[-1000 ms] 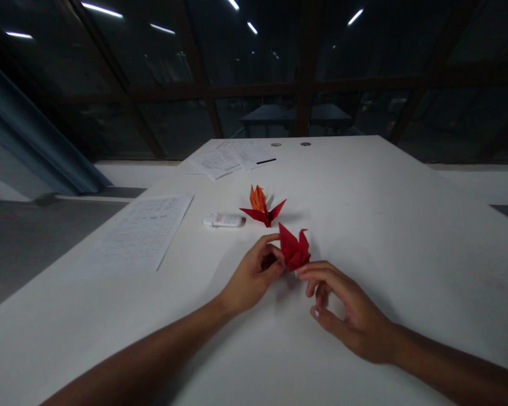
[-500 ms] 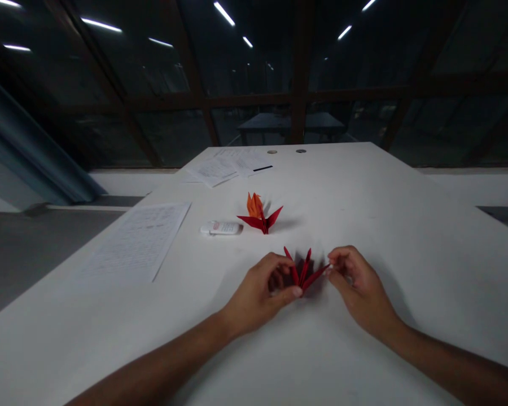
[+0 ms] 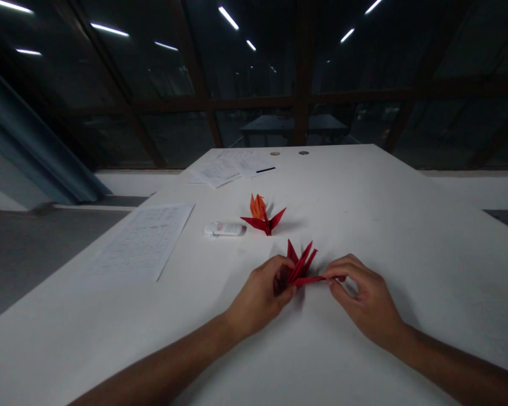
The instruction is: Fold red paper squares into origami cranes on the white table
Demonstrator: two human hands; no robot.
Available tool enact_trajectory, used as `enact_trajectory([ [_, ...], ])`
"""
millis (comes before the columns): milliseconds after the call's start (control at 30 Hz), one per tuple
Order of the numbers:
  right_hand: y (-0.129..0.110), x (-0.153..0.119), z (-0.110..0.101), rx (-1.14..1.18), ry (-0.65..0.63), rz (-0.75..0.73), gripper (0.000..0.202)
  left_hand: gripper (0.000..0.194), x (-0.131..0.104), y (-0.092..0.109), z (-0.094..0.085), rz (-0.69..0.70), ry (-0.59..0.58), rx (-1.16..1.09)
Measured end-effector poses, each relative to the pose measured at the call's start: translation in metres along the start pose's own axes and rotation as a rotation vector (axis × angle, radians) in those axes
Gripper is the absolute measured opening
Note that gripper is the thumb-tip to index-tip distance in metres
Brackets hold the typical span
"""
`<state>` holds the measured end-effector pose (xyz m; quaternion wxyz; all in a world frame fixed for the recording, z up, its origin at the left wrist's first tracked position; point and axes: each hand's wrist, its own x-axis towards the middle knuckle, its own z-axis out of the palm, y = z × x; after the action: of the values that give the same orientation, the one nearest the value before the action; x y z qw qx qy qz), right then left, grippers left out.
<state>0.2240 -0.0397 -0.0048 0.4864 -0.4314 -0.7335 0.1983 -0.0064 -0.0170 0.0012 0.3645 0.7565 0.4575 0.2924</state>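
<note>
Between my hands is a red origami crane (image 3: 301, 266), with several pointed paper flaps fanned upward. My left hand (image 3: 265, 290) is closed around its left side, thumb and fingers pinching the folded body. On the other side, my right hand (image 3: 359, 290) pinches the tip of one long flap that stretches out to the right. Just beyond stands a second red origami crane (image 3: 262, 224) with its wings spread. An orange origami piece (image 3: 258, 206) is partly hidden behind it.
A white correction-tape-like case (image 3: 224, 229) lies left of the farther crane. Printed sheets (image 3: 139, 242) rest on the table's left side, and more papers (image 3: 224, 169) with a dark pen-like strip (image 3: 265, 170) lie at the back. Two round discs (image 3: 303, 153) are near the far edge.
The held red crane has tilted, and its right flap has come down from a slant to nearly level with my right hand. My right hand has moved slightly lower.
</note>
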Motion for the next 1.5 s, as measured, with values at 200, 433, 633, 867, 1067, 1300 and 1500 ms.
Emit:
enact_trajectory([
  [200, -0.009, -0.014, 0.002, 0.063, -0.151, -0.372, 0.046, 0.017, 0.002, -0.001, 0.000, -0.001, -0.015, -0.038],
  [433, -0.003, -0.018, -0.003, 0.200, -0.034, -0.079, 0.023, 0.021, 0.003, -0.013, 0.001, -0.003, -0.079, -0.410],
  [633, -0.001, 0.002, 0.002, 0.134, -0.373, 0.253, 0.017, 0.024, 0.003, -0.005, -0.001, 0.003, -0.144, -0.461],
  [867, -0.002, -0.002, 0.003, 0.130, -0.392, 0.322, 0.018, 0.039, -0.004, -0.006, -0.013, 0.150, -0.238, -0.426],
  [1067, -0.002, -0.003, 0.006, 0.145, -0.396, 0.312, 0.015, 0.029, -0.003, 0.000, -0.017, 0.126, -0.327, -0.525],
  [1300, -0.003, -0.003, 0.004, 0.122, -0.440, 0.351, 0.024, 0.021, 0.002, -0.001, -0.003, -0.020, -0.269, -0.450],
  [1500, -0.003, -0.005, 0.003, 0.046, -0.453, 0.253, 0.034, 0.032, -0.001, -0.001, -0.006, 0.072, -0.218, -0.220],
])
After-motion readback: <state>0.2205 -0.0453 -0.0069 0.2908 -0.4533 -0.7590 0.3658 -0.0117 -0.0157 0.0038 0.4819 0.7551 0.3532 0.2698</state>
